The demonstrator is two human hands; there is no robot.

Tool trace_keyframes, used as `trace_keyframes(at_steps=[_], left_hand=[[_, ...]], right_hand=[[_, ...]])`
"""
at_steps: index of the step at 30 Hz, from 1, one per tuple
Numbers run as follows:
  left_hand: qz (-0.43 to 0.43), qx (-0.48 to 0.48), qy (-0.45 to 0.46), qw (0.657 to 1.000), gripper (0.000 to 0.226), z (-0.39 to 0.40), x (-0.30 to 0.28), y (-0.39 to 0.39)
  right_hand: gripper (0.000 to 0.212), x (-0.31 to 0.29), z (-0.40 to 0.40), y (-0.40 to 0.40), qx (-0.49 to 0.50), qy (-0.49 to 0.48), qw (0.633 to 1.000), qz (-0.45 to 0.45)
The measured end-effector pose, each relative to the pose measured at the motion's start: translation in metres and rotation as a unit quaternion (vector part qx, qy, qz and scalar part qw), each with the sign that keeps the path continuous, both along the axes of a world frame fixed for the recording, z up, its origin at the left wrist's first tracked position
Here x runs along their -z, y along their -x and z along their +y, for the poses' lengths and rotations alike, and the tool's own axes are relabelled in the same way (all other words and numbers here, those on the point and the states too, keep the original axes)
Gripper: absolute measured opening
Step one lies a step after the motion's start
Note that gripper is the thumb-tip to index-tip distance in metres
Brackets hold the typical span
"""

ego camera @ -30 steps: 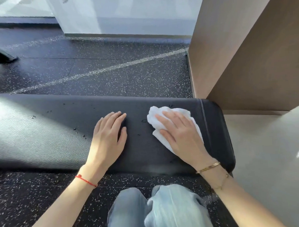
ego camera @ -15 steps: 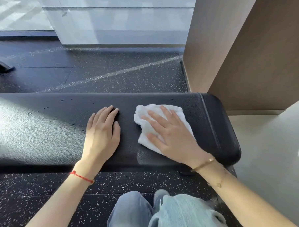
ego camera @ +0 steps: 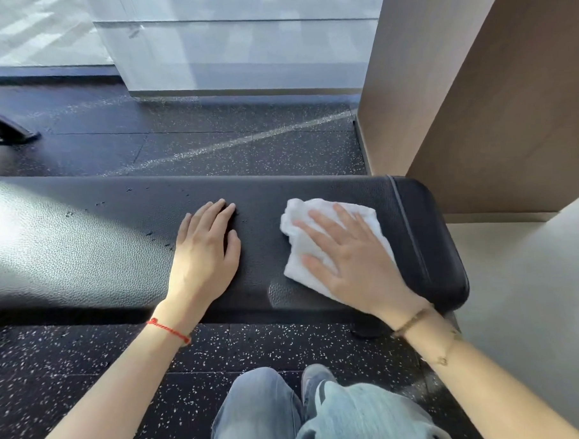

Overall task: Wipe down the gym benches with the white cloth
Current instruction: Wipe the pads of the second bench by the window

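A black padded gym bench [ego camera: 100, 247] runs across the view from the left edge to its rounded right end. The white cloth [ego camera: 301, 215] lies crumpled on the pad near that right end. My right hand [ego camera: 353, 259] lies flat on the cloth with fingers spread and presses it onto the pad. A little to the left of the cloth, my left hand [ego camera: 205, 253] rests flat on the bare pad, fingers straight and together. Small dark specks dot the pad to the left of my left hand.
Speckled black rubber floor [ego camera: 212, 146] lies beyond and in front of the bench. A wood-toned partition [ego camera: 475, 95] stands at the right, close to the bench end. A glass wall [ego camera: 241, 49] is at the back. A black equipment foot [ego camera: 8, 127] sits far left. My jeans-clad knees [ego camera: 323, 413] are below.
My right hand slid the cloth a little leftward and back along the pad near the bench's right end. The left hand stays flat on the pad. The camera tilted slightly.
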State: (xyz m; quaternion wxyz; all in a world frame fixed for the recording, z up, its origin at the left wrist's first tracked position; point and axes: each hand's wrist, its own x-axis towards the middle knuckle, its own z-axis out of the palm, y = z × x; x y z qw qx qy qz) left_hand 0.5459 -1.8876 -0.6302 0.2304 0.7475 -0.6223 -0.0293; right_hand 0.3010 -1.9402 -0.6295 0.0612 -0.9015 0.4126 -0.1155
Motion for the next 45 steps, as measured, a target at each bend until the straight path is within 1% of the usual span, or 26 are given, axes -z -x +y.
trace_keyframes(at_steps=[3,5,6,7,9,11,12,14,16,18,20,24,27,29,31,33,34,36,39,41,43,45], left_hand=[[0.003,-0.004,0.001,1.0,0.045,0.0,0.0,0.001],[0.002,-0.007,0.0,1.0,0.045,0.0,0.0,0.003],[0.002,-0.007,-0.001,1.0,0.045,0.0,0.0,0.004],[0.002,-0.007,-0.002,1.0,0.045,0.0,-0.001,0.004],[0.0,-0.007,-0.002,1.0,0.045,0.0,-0.001,0.004],[-0.002,-0.007,-0.001,1.0,0.045,0.0,-0.001,0.003],[-0.001,-0.007,-0.001,1.0,0.045,0.0,-0.001,0.002],[-0.003,-0.005,-0.002,1.0,0.045,0.0,-0.001,0.002],[-0.005,-0.005,-0.001,1.0,0.045,-0.001,0.0,0.002],[-0.005,-0.009,0.003,1.0,0.045,-0.001,0.0,0.002],[-0.005,-0.013,0.007,1.0,0.044,-0.003,0.0,0.003],[-0.006,-0.018,0.008,1.0,0.043,-0.003,-0.002,0.004],[-0.01,-0.02,0.006,1.0,0.045,-0.003,-0.005,0.003],[-0.033,-0.021,0.002,0.999,0.046,-0.004,-0.008,0.003],[-0.056,-0.022,-0.001,0.998,0.045,-0.011,-0.012,0.002],[-0.042,-0.032,-0.006,0.999,0.044,-0.029,-0.02,0.002],[-0.035,-0.035,-0.008,0.999,0.044,-0.041,-0.023,0.001],[-0.043,-0.033,-0.018,0.998,0.042,-0.067,-0.027,-0.003],[-0.05,-0.038,-0.063,0.996,0.042,-0.098,-0.026,-0.011],[-0.057,-0.041,-0.095,0.993,0.041,-0.109,-0.023,-0.016],[-0.063,-0.037,-0.119,0.99,0.04,-0.111,-0.02,-0.017],[-0.069,-0.032,-0.124,0.989,0.04,-0.111,-0.018,-0.018]], right_hand=[[0.056,-0.002,-0.036,0.025,0.097,-0.012,0.995,0.013],[0.056,-0.008,-0.072,0.005,0.145,-0.017,0.988,0.043],[0.056,-0.011,-0.082,-0.012,0.149,-0.021,0.987,0.055],[0.056,-0.012,-0.086,-0.03,0.137,-0.025,0.988,0.06],[0.054,-0.01,-0.073,-0.053,0.071,-0.017,0.996,0.044],[0.054,-0.003,-0.042,-0.051,0.009,0.001,1.0,0.027],[0.056,-0.001,-0.03,-0.042,-0.006,0.006,1.0,0.019],[0.06,0.0,-0.026,-0.02,0.001,-0.003,1.0,0.003],[0.058,-0.002,-0.048,-0.009,0.042,-0.016,0.999,0.002],[0.054,-0.006,-0.079,-0.017,0.087,-0.01,0.996,0.024],[0.051,-0.01,-0.108,-0.044,0.107,0.006,0.992,0.06],[0.056,-0.014,-0.127,-0.107,0.05,-0.02,0.994,0.1],[0.056,-0.011,-0.129,-0.108,0.015,-0.012,0.996,0.091],[0.056,-0.012,-0.137,-0.085,-0.003,-0.032,0.997,0.077],[0.06,-0.015,-0.151,-0.052,0.017,-0.057,0.994,0.092],[0.067,-0.021,-0.163,-0.021,0.046,-0.085,0.989,0.113],[0.067,-0.023,-0.167,-0.014,0.05,-0.101,0.986,0.119],[0.06,-0.027,-0.174,-0.022,0.03,-0.137,0.981,0.132],[0.056,-0.029,-0.179,-0.074,-0.038,-0.208,0.967,0.141],[0.053,-0.026,-0.178,-0.103,-0.077,-0.226,0.961,0.138],[0.054,-0.029,-0.177,-0.106,-0.09,-0.238,0.958,0.13],[0.056,-0.033,-0.177,-0.085,-0.104,-0.245,0.956,0.124]])
